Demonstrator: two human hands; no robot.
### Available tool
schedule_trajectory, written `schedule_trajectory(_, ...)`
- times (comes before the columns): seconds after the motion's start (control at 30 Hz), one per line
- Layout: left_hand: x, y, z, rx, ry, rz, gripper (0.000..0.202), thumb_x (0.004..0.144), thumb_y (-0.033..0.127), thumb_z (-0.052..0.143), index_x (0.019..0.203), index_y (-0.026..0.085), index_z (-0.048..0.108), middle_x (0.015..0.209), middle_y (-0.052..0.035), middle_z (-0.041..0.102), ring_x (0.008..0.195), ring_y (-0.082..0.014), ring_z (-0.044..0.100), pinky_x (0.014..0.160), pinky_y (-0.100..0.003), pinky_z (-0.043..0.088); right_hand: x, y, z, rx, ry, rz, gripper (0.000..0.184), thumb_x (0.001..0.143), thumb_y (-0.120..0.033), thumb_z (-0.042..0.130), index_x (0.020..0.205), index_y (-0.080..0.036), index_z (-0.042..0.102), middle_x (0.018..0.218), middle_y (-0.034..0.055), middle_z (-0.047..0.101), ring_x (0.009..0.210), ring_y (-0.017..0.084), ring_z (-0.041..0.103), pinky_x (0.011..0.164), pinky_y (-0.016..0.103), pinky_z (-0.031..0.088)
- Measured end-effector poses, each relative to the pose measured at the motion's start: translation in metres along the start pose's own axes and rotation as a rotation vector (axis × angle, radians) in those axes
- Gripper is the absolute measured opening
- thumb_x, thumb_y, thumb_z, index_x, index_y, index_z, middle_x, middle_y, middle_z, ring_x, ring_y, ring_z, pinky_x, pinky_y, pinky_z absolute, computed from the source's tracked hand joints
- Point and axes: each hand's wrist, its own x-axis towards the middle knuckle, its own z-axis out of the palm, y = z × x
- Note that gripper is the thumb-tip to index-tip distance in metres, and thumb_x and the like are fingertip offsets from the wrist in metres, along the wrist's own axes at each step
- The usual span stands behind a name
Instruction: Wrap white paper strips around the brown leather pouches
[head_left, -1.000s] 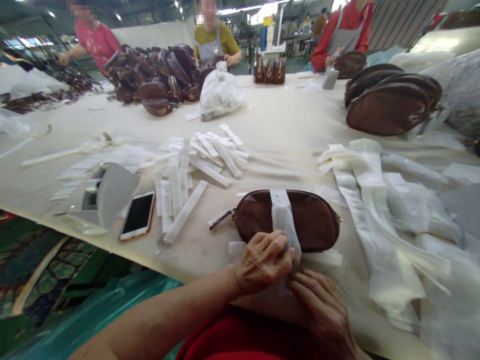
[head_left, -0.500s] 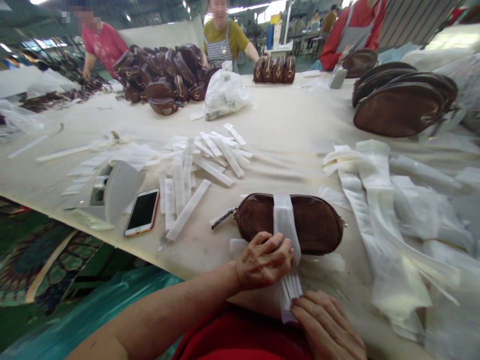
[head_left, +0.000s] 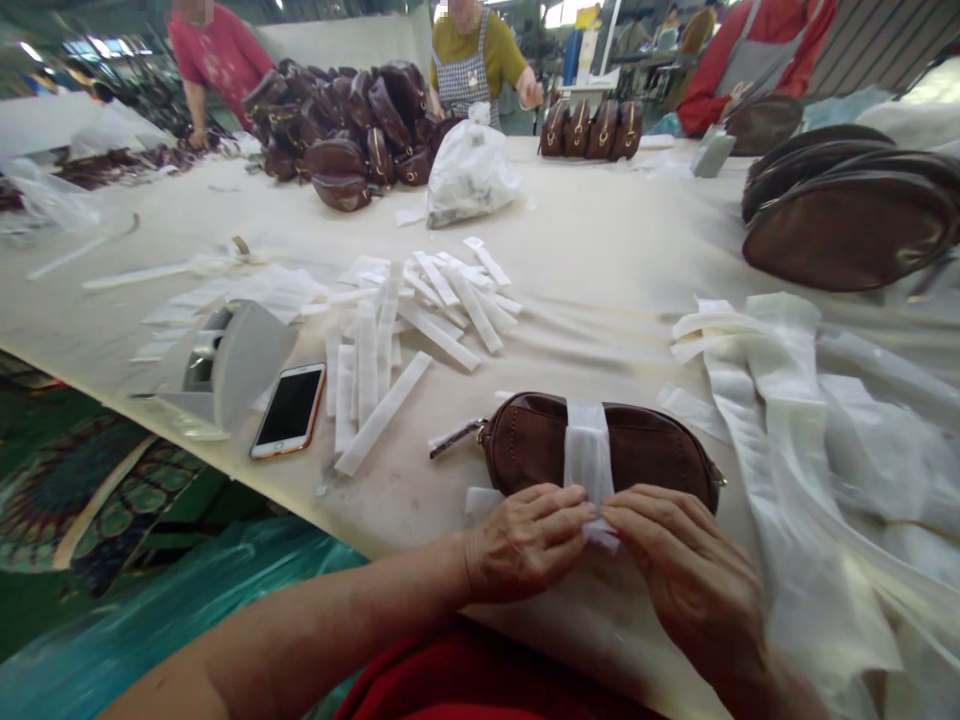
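A small brown leather bag (head_left: 660,450) lies on its side on the table in front of me. Around its middle runs a white wrapping strip (head_left: 587,450), flat across the top. At the bag's near edge, my left hand (head_left: 532,540) has its fingers closed on the strip. My right hand (head_left: 686,565) meets it from the other side, thumb and fingers pinching the folded end of the same strip. A little of that end shows below the fingertips. The bag's zip pull (head_left: 455,438) sticks out to the left.
Loose white strips (head_left: 382,400), a phone (head_left: 289,410) and a grey holder (head_left: 251,360) lie to the left. Longer white sheets (head_left: 795,430) are at the right. Brown bags (head_left: 847,225) stand behind them. A bag pile (head_left: 337,125) and people occupy the far side.
My right hand has come up from the table's near edge, bringing the strip's loose end to the bag beside my left hand. The view has shifted slightly.
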Motion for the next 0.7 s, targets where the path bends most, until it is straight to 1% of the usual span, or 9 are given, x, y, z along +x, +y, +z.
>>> schedule_trajectory(0.1, 0.001, -0.002, -0.002, -0.058, -0.021, -0.01, 0.016, 0.089, 0.009, 0.048, 0.081, 0.01, 0.062, 0.094, -0.0095, 0.066, 0.109, -0.0217, 0.058, 0.088, -0.032, 0.052, 0.002, 0.007, 0.011, 0.033, 0.029, 0.092, 0.018, 0.084, -0.007, 0.052, 0.086, -0.019, 0.065, 0.078, 0.0029, 0.067, 0.077, 0.014, 0.061, 0.071, 0.026, 0.051)
schedule_trajectory(0.23, 0.001, -0.005, -0.002, -0.11, -0.013, -0.007, 0.023, 0.091, 0.01, 0.042, 0.077, 0.011, 0.061, 0.097, -0.0105, 0.065, 0.109, -0.0214, 0.057, 0.09, -0.031, 0.051, -0.005, 0.011, 0.025, -0.005, 0.017, 0.253, 0.014, 0.087, -0.015, 0.054, 0.083, -0.02, 0.066, 0.081, 0.0034, 0.063, 0.078, 0.014, 0.059, 0.068, 0.025, 0.05)
schedule_trajectory(0.3, 0.001, -0.005, -0.003, -0.138, 0.004, -0.01, 0.024, 0.089, 0.009, 0.042, 0.072, 0.011, 0.059, 0.091, -0.0108, 0.064, 0.107, -0.0221, 0.057, 0.088, -0.032, 0.052, -0.008, 0.011, 0.029, -0.05, 0.021, 0.322, 0.014, 0.087, -0.02, 0.054, 0.081, -0.021, 0.067, 0.082, 0.0036, 0.061, 0.077, 0.014, 0.058, 0.066, 0.024, 0.05)
schedule_trajectory(0.37, 0.001, -0.001, -0.004, -0.205, 0.019, -0.049, 0.023, 0.086, 0.011, 0.042, 0.069, 0.011, 0.056, 0.083, -0.0105, 0.061, 0.099, -0.0219, 0.059, 0.085, -0.032, 0.052, -0.008, 0.01, 0.032, -0.07, 0.025, 0.354, 0.015, 0.088, -0.023, 0.054, 0.079, -0.021, 0.066, 0.081, 0.0034, 0.06, 0.075, 0.013, 0.058, 0.064, 0.024, 0.05)
schedule_trajectory(0.43, 0.003, 0.004, -0.006, -0.226, 0.029, -0.086, 0.019, 0.085, 0.013, 0.042, 0.076, 0.009, 0.059, 0.083, -0.0102, 0.06, 0.094, -0.0213, 0.058, 0.085, -0.034, 0.052, -0.007, 0.009, 0.032, -0.07, 0.029, 0.361, 0.016, 0.088, -0.024, 0.054, 0.078, -0.021, 0.066, 0.079, 0.0032, 0.059, 0.073, 0.013, 0.057, 0.063, 0.023, 0.049)
schedule_trajectory(0.53, 0.008, 0.013, -0.01, -0.07, -0.027, -0.109, 0.027, 0.089, 0.014, 0.04, 0.105, 0.004, 0.059, 0.102, -0.014, 0.061, 0.106, -0.0231, 0.056, 0.095, -0.038, 0.047, -0.007, 0.009, 0.033, -0.051, 0.024, 0.369, 0.015, 0.088, -0.023, 0.054, 0.078, -0.02, 0.065, 0.078, 0.0032, 0.059, 0.072, 0.013, 0.057, 0.063, 0.024, 0.049)
schedule_trajectory(0.57, 0.009, 0.015, -0.01, -0.008, -0.05, -0.109, 0.03, 0.09, 0.013, 0.039, 0.111, 0.003, 0.058, 0.109, -0.0148, 0.06, 0.11, -0.0235, 0.055, 0.099, -0.039, 0.045, -0.007, 0.009, 0.033, -0.043, 0.023, 0.371, 0.014, 0.088, -0.023, 0.054, 0.078, -0.02, 0.065, 0.078, 0.0033, 0.059, 0.072, 0.013, 0.057, 0.063, 0.024, 0.05)
schedule_trajectory(0.63, 0.011, 0.017, -0.008, 0.071, -0.08, -0.115, 0.032, 0.091, 0.011, 0.036, 0.112, 0.002, 0.059, 0.114, -0.0152, 0.059, 0.116, -0.0244, 0.053, 0.103, -0.038, 0.041, -0.007, 0.01, 0.032, -0.03, 0.018, 0.378, 0.015, 0.088, -0.022, 0.054, 0.078, -0.02, 0.065, 0.079, 0.0034, 0.059, 0.072, 0.013, 0.058, 0.063, 0.023, 0.05)
schedule_trajectory(0.7, 0.011, 0.017, -0.006, 0.098, -0.08, -0.096, 0.031, 0.091, 0.009, 0.035, 0.107, 0.004, 0.062, 0.112, -0.0147, 0.061, 0.117, -0.0248, 0.053, 0.103, -0.038, 0.04, -0.008, 0.011, 0.032, -0.024, 0.014, 0.39, 0.015, 0.088, -0.022, 0.054, 0.078, -0.02, 0.065, 0.079, 0.0034, 0.059, 0.072, 0.013, 0.058, 0.064, 0.023, 0.05)
